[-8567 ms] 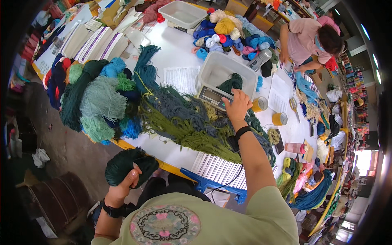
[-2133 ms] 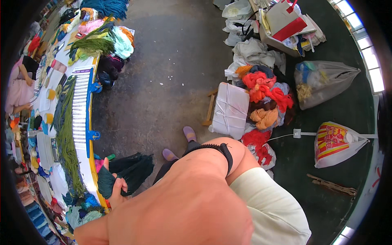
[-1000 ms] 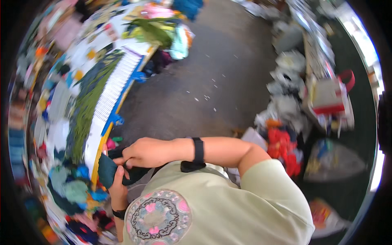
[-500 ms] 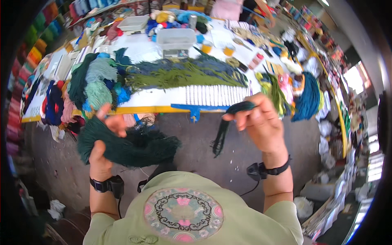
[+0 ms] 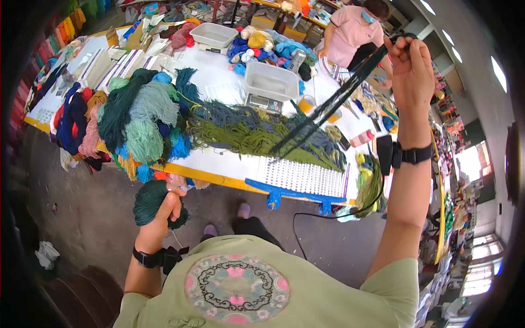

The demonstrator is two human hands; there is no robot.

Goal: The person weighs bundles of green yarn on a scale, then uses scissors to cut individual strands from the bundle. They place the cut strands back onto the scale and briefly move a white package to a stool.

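Observation:
My left hand [image 5: 167, 212] is closed around a thick dark green yarn skein [image 5: 149, 203], held in front of the table's near edge. Raised high at the far right, my right hand [image 5: 413, 79] grips a thin bundle of dark green yarn strands [image 5: 342, 93]. The bundle stretches out slantwise to the lower left, its loose end above the table. Below that end lies a long heap of olive and grey-blue yarn [image 5: 240, 128]. A white sheet with rows of small marks [image 5: 306, 177] sits at the near edge, partly under the heap.
Skeins in dark and pale green [image 5: 147, 109] pile up on the left. Behind the heap, a clear plastic tub [image 5: 272, 81] rests on a small scale [image 5: 263, 103]. A blue bar [image 5: 284, 192] runs along the yellow table edge [image 5: 213, 179]. A person in pink [image 5: 355, 33] stands across the table.
My right hand has swung up and to the right with the dark green strands, which now stretch out. My left hand has lowered slightly, its skein now gathered more compactly.

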